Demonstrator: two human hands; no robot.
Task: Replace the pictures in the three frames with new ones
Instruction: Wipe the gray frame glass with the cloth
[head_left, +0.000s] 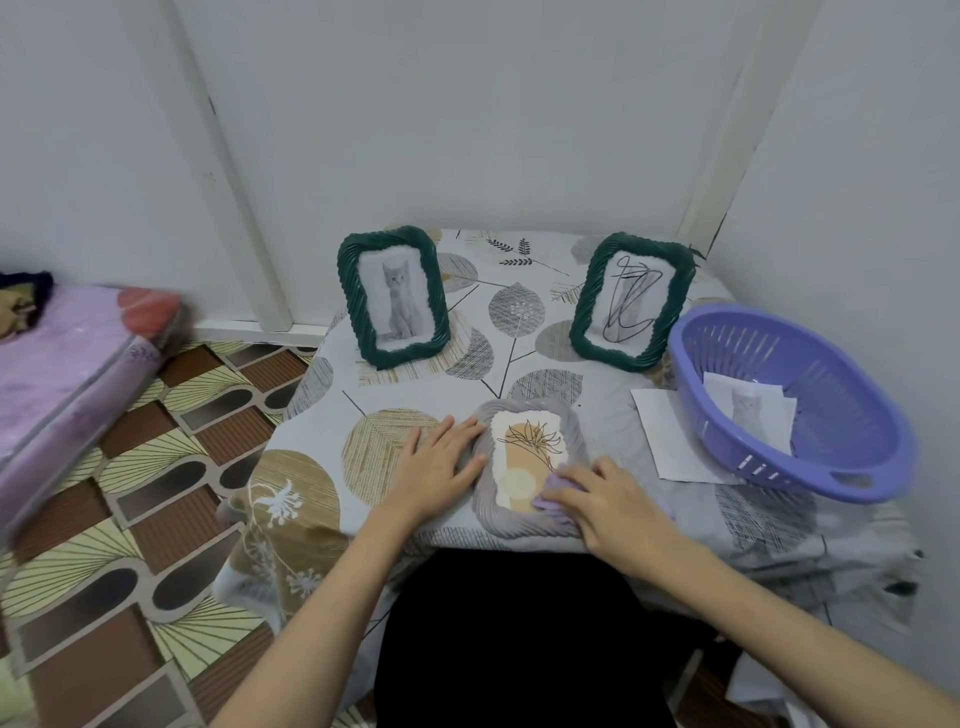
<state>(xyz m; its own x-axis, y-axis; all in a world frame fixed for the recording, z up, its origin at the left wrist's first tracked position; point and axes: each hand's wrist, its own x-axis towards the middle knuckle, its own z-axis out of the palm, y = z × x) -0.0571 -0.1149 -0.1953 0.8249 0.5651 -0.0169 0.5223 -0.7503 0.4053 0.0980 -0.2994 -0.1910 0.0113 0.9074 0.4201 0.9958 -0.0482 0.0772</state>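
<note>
My left hand (441, 457) lies flat, holding the near grey frame (524, 467). My right hand (608, 499) pinches a purple cloth (545, 500) on it. I think two green frames remain.

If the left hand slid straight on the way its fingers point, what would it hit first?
The left hand points up-right along the grey frame's edge; past its top corner, probably bare tablecloth, then the right green frame; depth unclear.
</note>
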